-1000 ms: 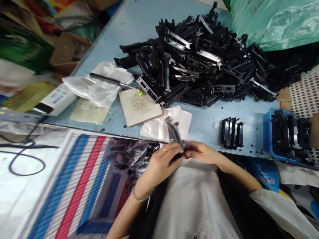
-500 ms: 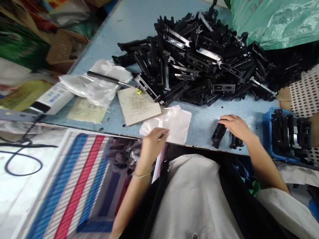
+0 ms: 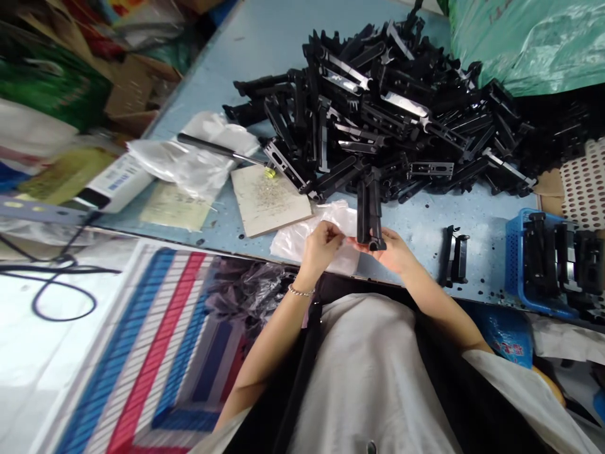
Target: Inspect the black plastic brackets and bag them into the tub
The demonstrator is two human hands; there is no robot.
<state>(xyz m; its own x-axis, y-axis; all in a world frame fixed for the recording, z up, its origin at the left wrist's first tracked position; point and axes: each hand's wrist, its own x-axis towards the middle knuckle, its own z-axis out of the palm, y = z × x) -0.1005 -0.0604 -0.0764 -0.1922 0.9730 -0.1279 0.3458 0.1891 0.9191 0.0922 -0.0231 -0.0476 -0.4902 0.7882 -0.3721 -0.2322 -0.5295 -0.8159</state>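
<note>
The right hand (image 3: 390, 252) now grips black parts (image 3: 363, 211) over the bench's (image 3: 411, 221) front edge, brought from the small group (image 3: 461, 255) within the left hand's (image 3: 320, 251) reach. Whether the left's pinched fingers hold anything, I cannot tell.

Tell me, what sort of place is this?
Probably a small workshop: a big pile of black parts lies on the blue table, more sit in a blue basket, and a long black-handled tool rests nearby.

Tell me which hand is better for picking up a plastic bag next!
Probably the left hand: it is at the plastic bags, fingers bunched, though whether it holds one is unclear. The right hand is busy holding long black parts.
</note>
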